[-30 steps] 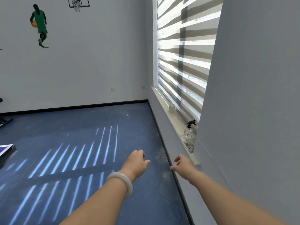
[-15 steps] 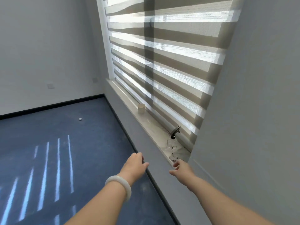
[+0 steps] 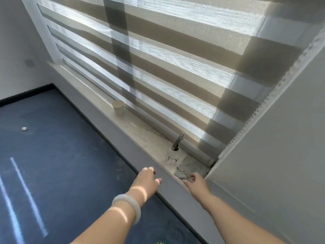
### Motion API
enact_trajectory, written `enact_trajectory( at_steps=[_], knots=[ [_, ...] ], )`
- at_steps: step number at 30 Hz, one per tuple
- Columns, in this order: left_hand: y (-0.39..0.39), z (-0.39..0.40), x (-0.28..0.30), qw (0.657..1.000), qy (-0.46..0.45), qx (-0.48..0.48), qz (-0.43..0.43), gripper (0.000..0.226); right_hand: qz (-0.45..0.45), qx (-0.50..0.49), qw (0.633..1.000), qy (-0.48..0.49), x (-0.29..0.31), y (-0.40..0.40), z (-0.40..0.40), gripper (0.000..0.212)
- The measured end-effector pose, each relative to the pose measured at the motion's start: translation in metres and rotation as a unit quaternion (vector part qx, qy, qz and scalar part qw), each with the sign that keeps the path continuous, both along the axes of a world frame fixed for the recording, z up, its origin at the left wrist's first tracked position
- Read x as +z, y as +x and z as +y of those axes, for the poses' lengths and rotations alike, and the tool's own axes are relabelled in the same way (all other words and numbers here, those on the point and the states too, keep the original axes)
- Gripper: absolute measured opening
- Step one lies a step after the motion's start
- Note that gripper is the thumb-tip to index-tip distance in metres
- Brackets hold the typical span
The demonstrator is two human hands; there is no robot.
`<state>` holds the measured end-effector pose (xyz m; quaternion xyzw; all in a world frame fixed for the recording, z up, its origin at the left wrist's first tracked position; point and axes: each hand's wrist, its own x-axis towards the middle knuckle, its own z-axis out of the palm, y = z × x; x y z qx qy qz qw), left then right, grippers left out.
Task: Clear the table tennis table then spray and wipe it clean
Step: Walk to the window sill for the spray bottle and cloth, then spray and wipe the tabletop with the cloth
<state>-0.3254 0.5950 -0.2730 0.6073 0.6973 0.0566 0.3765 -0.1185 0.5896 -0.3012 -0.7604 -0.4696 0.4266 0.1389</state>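
Windowsill [image 3: 123,125] nearer than before, right hand [image 3: 197,180] loose-fingered beside cloth [image 3: 182,174], left hand [image 3: 147,178] spread, spray bottle [image 3: 174,152] untouched.

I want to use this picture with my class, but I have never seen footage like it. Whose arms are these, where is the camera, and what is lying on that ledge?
The camera sits on a person's head, looking forward and down, so the arms are the wearer's own. The left hand, above a pale bracelet, and the right hand both reach toward a windowsill, holding nothing. On the sill stand a clear spray bottle and a cup; a crumpled cloth lies at the right hand's fingertips. A small white ball rests on the blue floor.
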Motion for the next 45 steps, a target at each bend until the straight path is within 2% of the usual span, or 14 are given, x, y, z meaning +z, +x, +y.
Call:
enact_trajectory(
  at_steps=[5, 9, 15, 18, 21, 24, 29, 34, 36, 38, 40, 42, 43, 45],
  knots=[
    [0.007, 0.048, -0.034, 0.999, -0.019, -0.032, 0.037, 0.048, -0.127, 0.037, 0.991, 0.010, -0.035, -0.005, 0.046, 0.069],
    [0.018, 0.082, -0.059, 1.000, 0.004, -0.020, -0.022, 0.056, -0.198, 0.062, 0.978, -0.003, -0.066, -0.002, 0.074, 0.081],
    [0.041, 0.122, -0.085, 0.997, 0.052, -0.045, -0.025, 0.087, -0.275, 0.047, 0.960, 0.000, -0.098, -0.009, 0.080, 0.079],
    [0.053, 0.138, -0.091, 0.993, 0.063, -0.030, -0.094, 0.094, -0.297, 0.033, 0.954, 0.023, -0.107, -0.010, 0.076, 0.074],
    [0.066, 0.147, -0.095, 0.985, 0.089, -0.038, -0.143, 0.084, -0.302, 0.028, 0.952, 0.043, -0.112, -0.007, 0.074, 0.068],
    [0.077, 0.150, -0.096, 0.975, 0.092, -0.008, -0.200, 0.052, -0.304, 0.024, 0.950, 0.059, -0.114, -0.004, 0.072, 0.063],
    [0.067, 0.135, -0.095, 0.961, 0.054, 0.044, -0.267, 0.026, -0.276, 0.021, 0.960, 0.047, -0.111, -0.001, 0.073, 0.055],
    [0.030, 0.101, -0.084, 0.919, 0.024, 0.190, -0.344, 0.026, -0.223, 0.040, 0.973, 0.046, -0.090, -0.006, 0.074, 0.038],
    [0.008, 0.087, -0.078, 0.915, 0.027, 0.228, -0.332, 0.024, -0.217, 0.064, 0.971, 0.079, -0.079, -0.018, 0.071, 0.032],
    [-0.011, 0.073, -0.065, 0.905, 0.030, 0.274, -0.322, 0.021, -0.169, 0.078, 0.974, 0.127, -0.065, -0.034, 0.070, 0.022],
    [-0.032, 0.057, -0.050, 0.890, 0.033, 0.326, -0.317, 0.021, -0.066, 0.097, 0.980, 0.164, -0.050, -0.054, 0.069, 0.013],
    [-0.053, 0.036, -0.036, 0.885, 0.048, 0.356, -0.296, 0.020, 0.030, 0.136, 0.979, 0.150, -0.037, -0.077, 0.069, 0.012],
    [-0.063, 0.024, -0.029, 0.888, 0.056, 0.362, -0.279, 0.020, 0.049, 0.165, 0.976, 0.133, -0.032, -0.089, 0.070, 0.013],
    [-0.082, -0.003, -0.018, 0.861, 0.074, 0.420, -0.278, 0.020, 0.061, 0.204, 0.970, 0.118, -0.027, -0.115, 0.071, 0.018]
  ],
)
